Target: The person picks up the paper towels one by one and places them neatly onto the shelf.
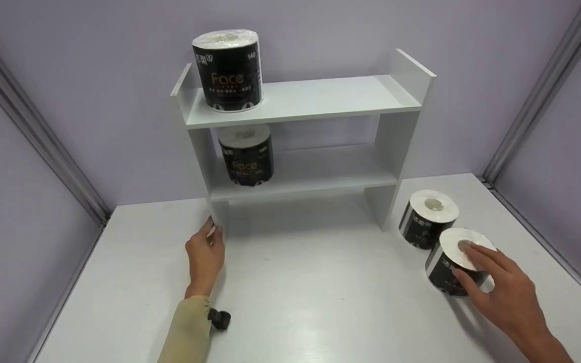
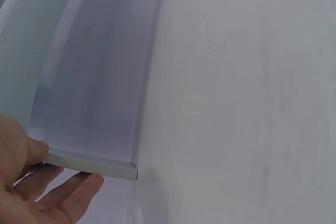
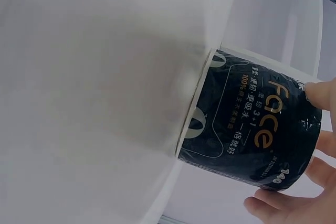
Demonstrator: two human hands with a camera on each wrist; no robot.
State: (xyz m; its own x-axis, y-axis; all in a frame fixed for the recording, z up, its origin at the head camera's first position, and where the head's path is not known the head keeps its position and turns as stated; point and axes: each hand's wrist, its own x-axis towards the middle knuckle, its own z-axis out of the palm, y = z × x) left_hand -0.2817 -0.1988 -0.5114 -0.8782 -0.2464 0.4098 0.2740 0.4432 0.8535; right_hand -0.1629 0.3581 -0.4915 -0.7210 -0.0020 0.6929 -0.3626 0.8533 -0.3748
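At the lower left of the white shelf (image 1: pixel 290 116), my left hand (image 1: pixel 206 257) pinches the front edge of its side panel. The left wrist view shows the thumb on one face of that panel (image 2: pixel 94 166) and fingers on the other. On the right, my right hand (image 1: pixel 507 287) holds a toilet paper roll (image 1: pixel 447 272) in a black "Face" wrapper, fingers over its top and thumb at its side. The same wrapped roll (image 3: pixel 252 124) fills much of the right wrist view. Just behind it on the table stands a second toilet paper roll (image 1: pixel 416 232).
One roll (image 1: pixel 230 75) stands at the left end of the shelf's top board, another roll (image 1: pixel 247 164) on the middle board below it. The shelf stands on a white table (image 1: pixel 310 292), near the back wall (image 1: pixel 321 35). Side walls with metal posts (image 1: pixel 537 96) flank the table.
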